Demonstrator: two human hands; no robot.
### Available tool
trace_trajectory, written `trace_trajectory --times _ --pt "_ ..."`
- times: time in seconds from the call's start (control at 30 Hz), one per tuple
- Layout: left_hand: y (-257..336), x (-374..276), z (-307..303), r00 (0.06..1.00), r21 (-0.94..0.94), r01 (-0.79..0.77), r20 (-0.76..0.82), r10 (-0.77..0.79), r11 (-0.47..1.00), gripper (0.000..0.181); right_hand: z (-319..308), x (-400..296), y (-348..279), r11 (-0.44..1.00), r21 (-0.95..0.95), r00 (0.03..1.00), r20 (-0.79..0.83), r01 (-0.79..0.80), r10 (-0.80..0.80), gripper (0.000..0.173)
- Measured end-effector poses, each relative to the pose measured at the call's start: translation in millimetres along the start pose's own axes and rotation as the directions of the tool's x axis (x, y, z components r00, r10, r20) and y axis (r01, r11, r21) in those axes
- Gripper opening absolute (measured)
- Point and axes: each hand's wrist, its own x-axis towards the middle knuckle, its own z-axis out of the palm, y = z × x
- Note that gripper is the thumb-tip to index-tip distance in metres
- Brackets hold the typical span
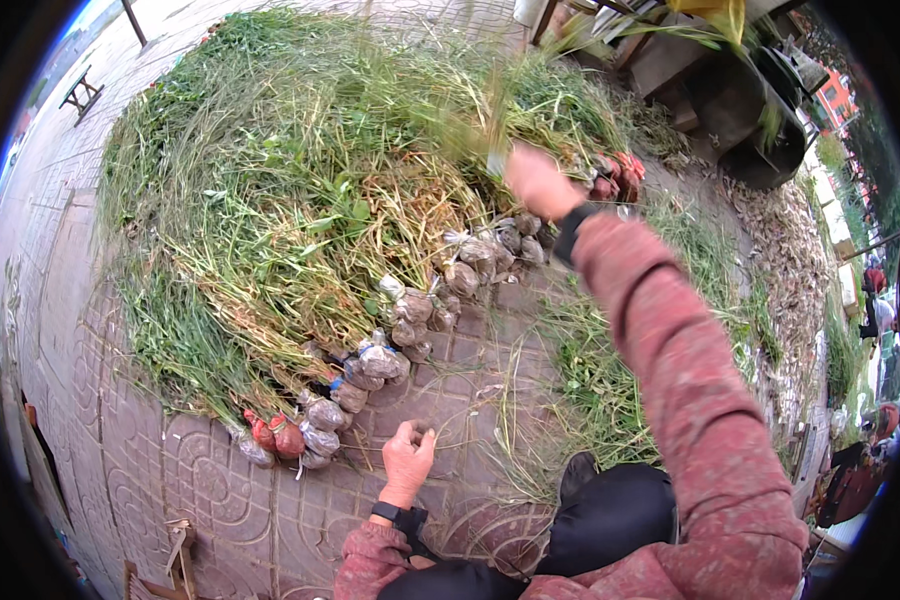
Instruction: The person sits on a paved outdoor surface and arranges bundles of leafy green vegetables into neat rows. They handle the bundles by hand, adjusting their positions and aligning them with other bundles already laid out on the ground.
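My right hand [536,180], blurred by motion, reaches out over the far right part of a large heap of cut green plants [292,172]. It looks closed around a bunch of blurred green stems [480,120]; a small whitish piece shows beside the fingers. Along the heap's near side lie plant roots wrapped in clear plastic bags [412,307], packed with soil and tied at the neck. Red bags [276,435] wrap a few at the left end. Low in front of my knees, my left hand [411,454] has its thumb and fingers drawn together, with nothing plainly held.
Loose green stalks [600,375] litter the patterned paving [217,465] beside my right leg. More red bags [622,176] lie at the far right. A dark bin [769,142] stands beyond, near dry leaves [787,255]. A wooden piece [180,551] is at lower left.
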Motion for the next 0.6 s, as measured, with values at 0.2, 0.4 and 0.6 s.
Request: trace_trajectory --times 0.2,0.4,0.6 --pt "15.1 -2.3 -6.7 0.993 0.07 -0.117 -0.001 0.118 0.991 0.015 89.6 -63.4 -26.1 0.991 0.02 0.978 -0.155 -0.136 0.137 0.029" --pt "12.1 0.6 -8.1 0.985 0.111 -0.174 0.003 0.175 0.978 0.015 72.5 -57.1 -27.1 0.994 0.03 0.991 -0.086 -0.103 0.105 0.021" --pt "13.3 -0.4 -2.9 0.986 0.132 -0.164 0.002 0.165 0.978 0.016 62.9 -39.9 -20.0 0.984 -0.172 0.984 -0.176 -0.038 0.007 0.025"
